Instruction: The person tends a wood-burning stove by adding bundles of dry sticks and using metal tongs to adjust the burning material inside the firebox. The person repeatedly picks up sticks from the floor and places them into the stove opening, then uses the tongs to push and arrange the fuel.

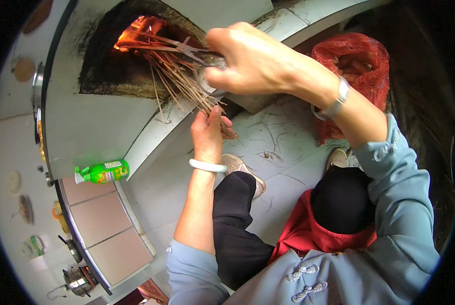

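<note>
A bundle of thin dry sticks (185,85) slants down from the mouth of a built-in stove, where a fire (139,32) burns. My left hand (208,127) is closed around the bundle's lower end. Above and to its right, my right hand (250,59) grips the handle end of metal fire tongs (181,47), whose far end reaches toward the flames. Some sticks lie near the tongs' jaws; whether the jaws pinch them I cannot tell. A roundish pale object, partly hidden, sits behind my right hand's fingers.
A green spray bottle (109,171) lies at the stove's lower left, by the tiled cabinet (101,217). A red mesh sack (378,68) stands at the right. Broken twigs (275,139) are scattered on the floor near my shoes. A glass-and-metal pot (78,281) is at lower left.
</note>
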Motion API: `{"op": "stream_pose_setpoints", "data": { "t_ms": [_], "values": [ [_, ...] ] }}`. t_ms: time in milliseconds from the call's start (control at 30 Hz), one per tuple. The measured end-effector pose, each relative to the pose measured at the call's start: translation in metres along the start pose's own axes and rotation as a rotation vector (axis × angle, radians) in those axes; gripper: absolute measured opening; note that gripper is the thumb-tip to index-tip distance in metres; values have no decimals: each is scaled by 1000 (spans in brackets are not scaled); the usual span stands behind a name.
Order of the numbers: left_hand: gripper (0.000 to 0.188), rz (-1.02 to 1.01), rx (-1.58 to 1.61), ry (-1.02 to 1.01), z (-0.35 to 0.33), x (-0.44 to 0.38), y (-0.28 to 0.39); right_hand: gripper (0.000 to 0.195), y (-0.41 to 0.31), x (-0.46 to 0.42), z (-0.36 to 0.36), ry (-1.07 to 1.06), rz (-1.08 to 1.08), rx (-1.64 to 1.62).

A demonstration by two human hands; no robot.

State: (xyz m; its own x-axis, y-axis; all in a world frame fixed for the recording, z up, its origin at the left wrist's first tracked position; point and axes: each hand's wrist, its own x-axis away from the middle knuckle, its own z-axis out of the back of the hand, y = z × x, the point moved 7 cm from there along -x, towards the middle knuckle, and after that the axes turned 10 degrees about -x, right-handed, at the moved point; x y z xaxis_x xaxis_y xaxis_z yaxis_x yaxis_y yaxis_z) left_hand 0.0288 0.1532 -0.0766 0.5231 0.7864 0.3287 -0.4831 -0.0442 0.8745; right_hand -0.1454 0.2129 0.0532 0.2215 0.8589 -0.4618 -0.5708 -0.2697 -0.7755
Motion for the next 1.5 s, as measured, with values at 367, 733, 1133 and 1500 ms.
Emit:
{"op": "stream_pose_setpoints", "data": {
  "t_ms": [367, 733, 1133, 1500],
  "values": [
    [24, 9, 31, 13, -1, 0, 0, 27, -9, 83, 26, -34, -86, -73],
    [26, 3, 7, 10, -3, -2, 0, 25, 5, 89, 15, -65, -30, -4],
    [25, 4, 50, 3, -3, -2, -1, 16, -25, 59, 32, -86, 84, 157],
    [21, 8, 30, -9, -5, -1, 4, 18, -25, 9, 11, 32, 178, 290]
  ]
}}
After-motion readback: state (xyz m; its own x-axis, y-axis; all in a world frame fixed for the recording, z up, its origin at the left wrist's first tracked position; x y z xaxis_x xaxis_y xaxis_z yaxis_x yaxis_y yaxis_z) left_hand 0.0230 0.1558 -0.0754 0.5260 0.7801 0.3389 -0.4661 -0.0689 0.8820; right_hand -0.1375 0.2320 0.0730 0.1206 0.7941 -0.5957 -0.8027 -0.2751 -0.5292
